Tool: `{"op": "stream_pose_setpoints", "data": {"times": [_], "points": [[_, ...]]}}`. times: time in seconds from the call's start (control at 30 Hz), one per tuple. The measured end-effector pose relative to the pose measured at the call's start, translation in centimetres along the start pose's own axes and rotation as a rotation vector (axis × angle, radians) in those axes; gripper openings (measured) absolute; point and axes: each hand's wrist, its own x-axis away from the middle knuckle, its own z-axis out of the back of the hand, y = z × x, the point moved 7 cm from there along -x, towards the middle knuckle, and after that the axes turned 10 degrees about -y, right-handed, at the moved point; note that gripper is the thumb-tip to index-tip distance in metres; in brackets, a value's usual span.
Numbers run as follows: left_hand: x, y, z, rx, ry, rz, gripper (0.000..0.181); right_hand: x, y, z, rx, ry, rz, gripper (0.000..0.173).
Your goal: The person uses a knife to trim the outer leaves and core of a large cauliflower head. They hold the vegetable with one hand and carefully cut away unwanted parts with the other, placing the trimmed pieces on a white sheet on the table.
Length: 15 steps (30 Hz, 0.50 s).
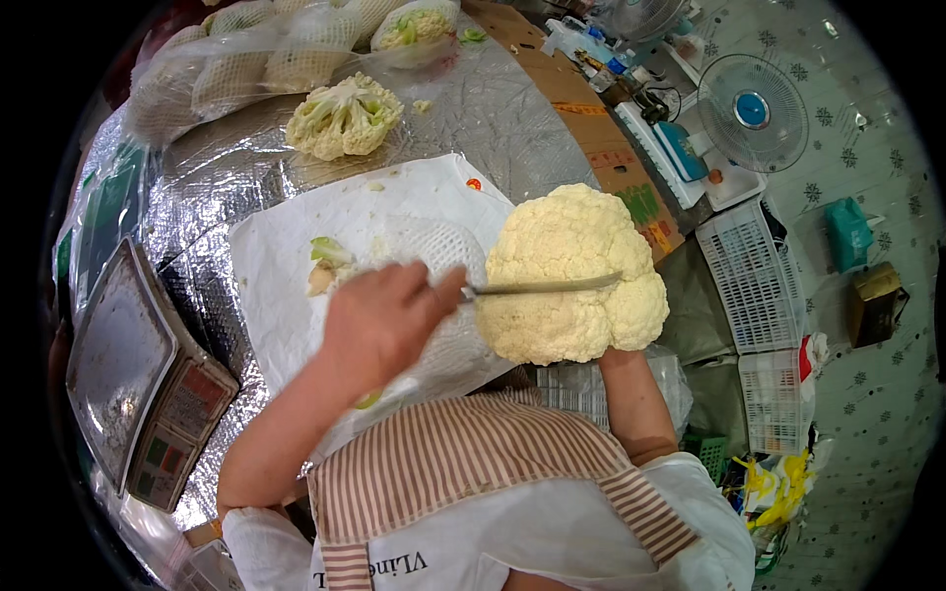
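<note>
My left hand (388, 318), slightly blurred, grips a knife (547, 286) whose narrow blade lies across the face of a large, pale cream cauliflower (569, 221). Whether the edge has cut into the curd cannot be told. Behind and under this cauliflower my right hand is hidden; only the right forearm (639, 402) shows, reaching up to it and holding it raised by the front edge of the table. Below my left hand lies a white sheet (288, 214) with a white foam net (443, 244) and leaf and stem trimmings (325, 266).
Another cauliflower (344, 118) lies stem side up on the silver foil table cover (480, 96). Several net-wrapped heads (236, 74) fill a clear bag behind it. A weighing scale (140, 377) stands at left. To the right are cardboard (591, 137), a fan (752, 111) and white plastic baskets (754, 281).
</note>
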Motion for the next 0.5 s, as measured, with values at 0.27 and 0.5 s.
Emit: {"op": "stream_pose_setpoints", "data": {"times": [0.27,0.5], "points": [[-1.2,-0.5,-0.5,-0.14,0.037,-0.087,0.038,-0.5,-0.1,0.1,-0.186,-0.15,0.022,0.063],[0.4,-3.7,-3.4,0.717,-0.236,0.391,0.029,-0.2,-0.3,0.8,-0.47,-0.04,0.031,0.057]]}}
